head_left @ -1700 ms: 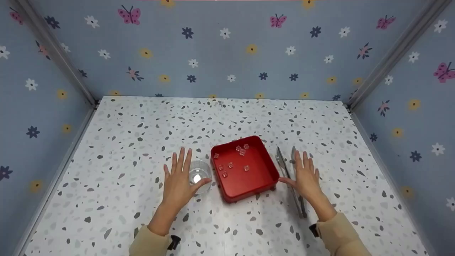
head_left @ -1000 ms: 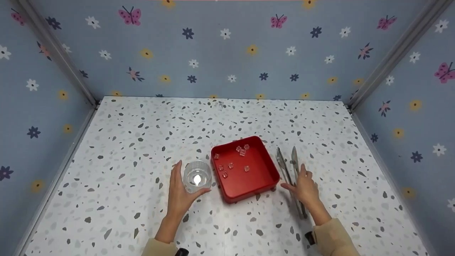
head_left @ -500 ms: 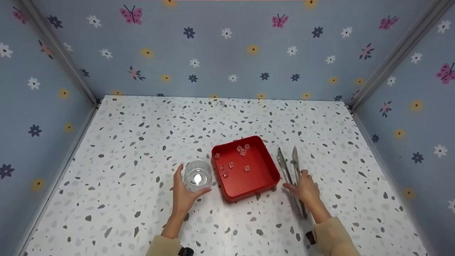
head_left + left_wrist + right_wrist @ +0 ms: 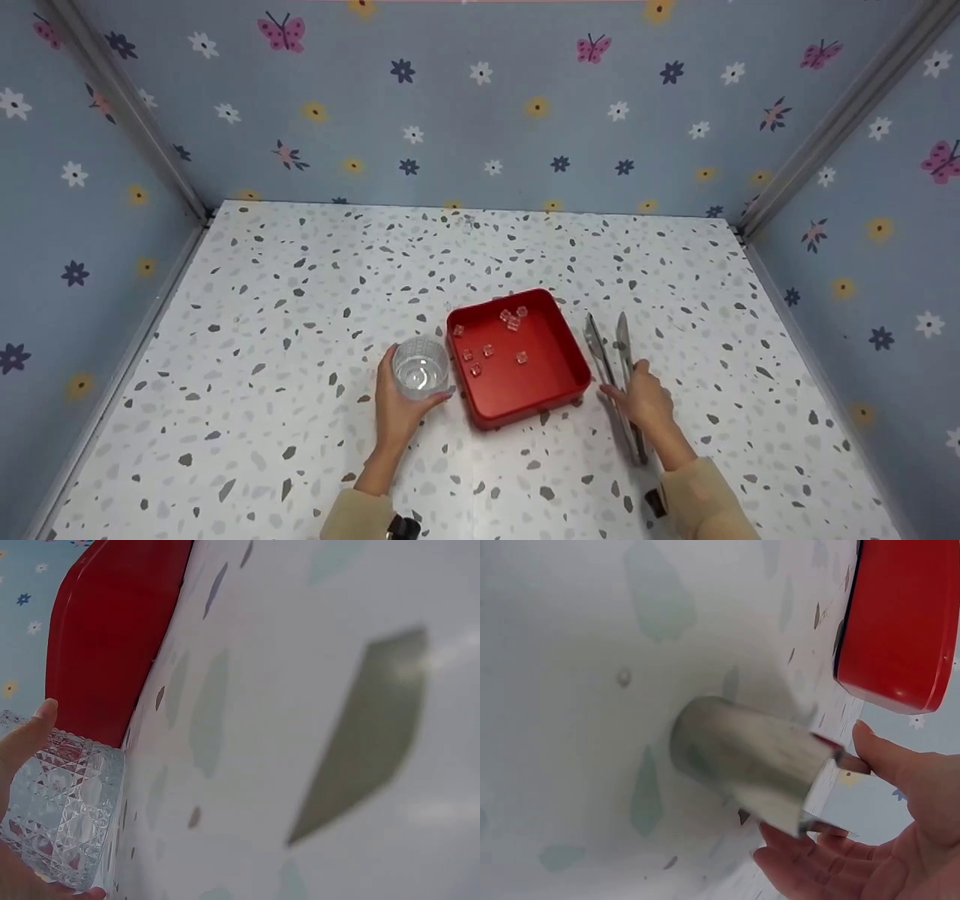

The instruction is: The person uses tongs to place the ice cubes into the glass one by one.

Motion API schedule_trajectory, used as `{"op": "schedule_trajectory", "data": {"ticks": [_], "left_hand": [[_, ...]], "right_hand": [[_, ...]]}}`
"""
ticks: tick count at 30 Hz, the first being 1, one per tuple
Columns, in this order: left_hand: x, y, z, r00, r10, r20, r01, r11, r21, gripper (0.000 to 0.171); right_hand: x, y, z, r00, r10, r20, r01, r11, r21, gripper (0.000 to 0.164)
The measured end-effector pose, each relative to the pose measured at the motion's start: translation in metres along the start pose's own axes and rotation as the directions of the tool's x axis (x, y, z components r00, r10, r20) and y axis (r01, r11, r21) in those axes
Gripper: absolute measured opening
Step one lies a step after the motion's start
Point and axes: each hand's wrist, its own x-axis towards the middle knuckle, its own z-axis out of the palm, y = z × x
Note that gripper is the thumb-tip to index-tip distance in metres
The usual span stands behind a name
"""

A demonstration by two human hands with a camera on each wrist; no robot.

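Note:
In the head view a clear, cut-pattern glass [image 4: 420, 367] stands left of a red square tray [image 4: 525, 388]. My left hand [image 4: 397, 416] grips it from the near side, fingers round its left and thumb round its right. The left wrist view shows the thumb against the patterned wall of the glass [image 4: 67, 802]. Metal tongs [image 4: 624, 334] lie right of the tray, tips pointing away. My right hand [image 4: 646, 401] holds them about mid-length; in the right wrist view the thumb is at one arm of the tongs [image 4: 750, 757], the fingers at the other.
Several small clear cubes [image 4: 522, 358] lie scattered in the red tray, mostly in its left and far parts. The speckled white tabletop [image 4: 300, 375] is bordered by flower-patterned walls [image 4: 480, 112] at the back and sides.
Both hands started spread flat above the table. The left moved down and right and closed round the glass; the right came down and closed on the tongs. Tray and cubes stayed put.

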Motion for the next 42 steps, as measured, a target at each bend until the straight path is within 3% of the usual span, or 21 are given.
{"op": "schedule_trajectory", "data": {"ticks": [6,14,24,30,36,42], "left_hand": [[0.001,0.002,0.001,1.000,-0.022,-0.006,0.021,1.000,-0.009,0.103],[0.001,0.001,-0.002,1.000,-0.020,-0.011,0.020,1.000,0.021,0.101],[-0.003,0.003,-0.004,1.000,0.001,0.026,-0.002,0.999,0.039,0.105],[-0.006,0.002,-0.004,0.999,0.009,0.040,-0.010,1.000,0.023,0.101],[-0.008,0.002,-0.004,0.999,0.018,0.032,-0.019,0.999,0.039,0.097],[-0.008,0.001,-0.004,0.999,0.024,0.033,-0.025,0.998,0.052,0.096]], "right_hand": [[0.000,0.002,0.000,0.999,-0.039,-0.020,0.038,0.999,-0.021,0.063],[0.000,0.010,0.001,0.997,-0.048,-0.056,0.049,0.999,0.017,0.049],[-0.003,0.016,-0.001,0.987,-0.091,-0.129,0.099,0.994,0.055,0.049],[-0.005,0.017,-0.003,0.969,-0.124,-0.216,0.136,0.990,0.042,0.046],[-0.009,0.017,-0.008,0.928,-0.170,-0.331,0.191,0.981,0.030,0.044],[-0.012,0.013,-0.017,0.906,-0.201,-0.373,0.219,0.976,0.007,0.044]]}}
